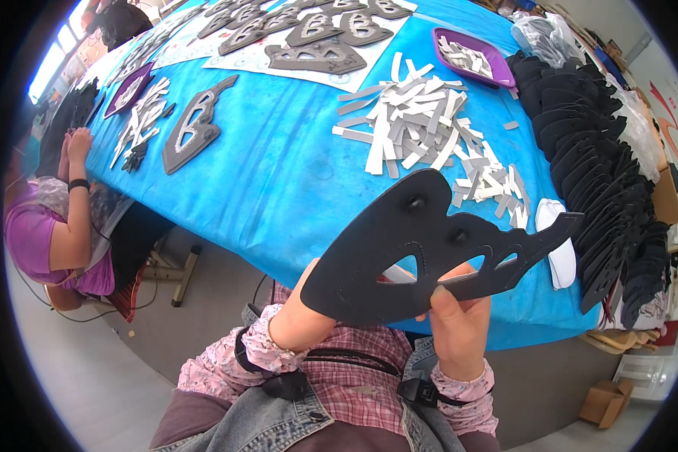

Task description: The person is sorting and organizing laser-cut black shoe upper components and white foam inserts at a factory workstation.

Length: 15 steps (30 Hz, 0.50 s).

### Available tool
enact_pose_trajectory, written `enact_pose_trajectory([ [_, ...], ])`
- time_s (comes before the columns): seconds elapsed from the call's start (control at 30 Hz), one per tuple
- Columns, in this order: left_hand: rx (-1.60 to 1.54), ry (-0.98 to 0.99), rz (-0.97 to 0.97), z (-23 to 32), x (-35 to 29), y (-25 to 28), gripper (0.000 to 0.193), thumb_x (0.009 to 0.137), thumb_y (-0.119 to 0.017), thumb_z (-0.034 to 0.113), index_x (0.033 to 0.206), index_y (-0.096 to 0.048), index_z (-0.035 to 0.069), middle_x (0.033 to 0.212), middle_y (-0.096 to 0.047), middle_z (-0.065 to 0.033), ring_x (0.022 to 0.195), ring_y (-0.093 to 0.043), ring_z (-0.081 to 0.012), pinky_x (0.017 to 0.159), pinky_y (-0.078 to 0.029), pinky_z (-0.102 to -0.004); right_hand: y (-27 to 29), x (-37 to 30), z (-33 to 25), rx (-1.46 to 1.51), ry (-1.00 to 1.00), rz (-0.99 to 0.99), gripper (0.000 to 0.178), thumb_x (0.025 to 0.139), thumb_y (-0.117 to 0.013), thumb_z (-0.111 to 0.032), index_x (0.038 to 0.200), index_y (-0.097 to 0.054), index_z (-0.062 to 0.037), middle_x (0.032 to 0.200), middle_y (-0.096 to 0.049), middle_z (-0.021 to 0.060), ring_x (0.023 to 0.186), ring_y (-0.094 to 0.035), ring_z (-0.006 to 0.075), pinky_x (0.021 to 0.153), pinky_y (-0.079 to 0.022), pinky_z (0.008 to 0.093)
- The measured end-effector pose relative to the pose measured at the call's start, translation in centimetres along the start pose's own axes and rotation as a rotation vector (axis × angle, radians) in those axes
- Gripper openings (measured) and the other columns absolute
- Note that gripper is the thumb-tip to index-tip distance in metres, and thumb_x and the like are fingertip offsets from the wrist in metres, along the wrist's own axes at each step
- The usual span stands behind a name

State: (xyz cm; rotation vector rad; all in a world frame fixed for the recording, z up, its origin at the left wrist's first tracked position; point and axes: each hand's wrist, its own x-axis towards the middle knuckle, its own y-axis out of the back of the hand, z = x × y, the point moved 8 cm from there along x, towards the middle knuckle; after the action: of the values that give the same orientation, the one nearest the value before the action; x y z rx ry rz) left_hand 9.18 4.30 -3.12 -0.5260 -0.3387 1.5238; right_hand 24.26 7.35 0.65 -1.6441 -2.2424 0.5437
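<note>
A black, flat shaped piece [377, 241] with a wavy edge, cut-out openings and stitched outlines is held up over the near table edge. My right hand [459, 328] pinches its lower edge, thumb on the front face. Behind its lower left part is my left hand [306, 305]; the piece hides the fingers, so their grip does not show. Two small round bumps stand out on the upper part of the face. Past the piece lies a loose pile of white and grey strips [422, 120], with smaller strips [493, 177] scattered toward me.
Overlapping black pieces [580, 143] line the table's right side, near a white pad [557, 245]. A purple tray [508, 75] holds more strips. Grey cut-out pieces [316, 56] lie on white sheets at the back. At the left, another person [68, 233] sits by the blue-covered table [279, 166].
</note>
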Motion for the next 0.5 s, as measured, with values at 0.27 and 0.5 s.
enact_pose_trajectory([
  [0.27, 0.135, -0.043, -0.061, 0.65, -0.31, -0.27, 0.015, 0.084, -0.060, 0.001, 0.098, -0.061, -0.003, 0.090, -0.065, -0.0035, 0.079, -0.057, -0.0073, 0.068, -0.047, -0.0231, -0.14, 0.22, -0.25, 0.026, -0.004, 0.026, 0.013, 0.085, -0.065, -0.006, 0.084, -0.056, 0.0029, 0.083, -0.055, 0.0107, 0.065, -0.059, 0.0170, 0.056, -0.049, 0.0275],
  [0.5, 0.116, -0.066, -0.091, 0.68, -0.32, -0.46, 0.016, 0.083, -0.059, -0.002, 0.099, -0.061, -0.003, 0.090, -0.064, -0.0032, 0.080, -0.057, -0.0076, 0.069, -0.047, -0.0238, -0.06, 0.32, 0.01, 0.017, -0.056, 0.047, 0.013, 0.086, -0.064, -0.007, 0.086, -0.056, 0.0033, 0.080, -0.055, 0.0100, 0.065, -0.058, 0.0170, 0.055, -0.048, 0.0272],
])
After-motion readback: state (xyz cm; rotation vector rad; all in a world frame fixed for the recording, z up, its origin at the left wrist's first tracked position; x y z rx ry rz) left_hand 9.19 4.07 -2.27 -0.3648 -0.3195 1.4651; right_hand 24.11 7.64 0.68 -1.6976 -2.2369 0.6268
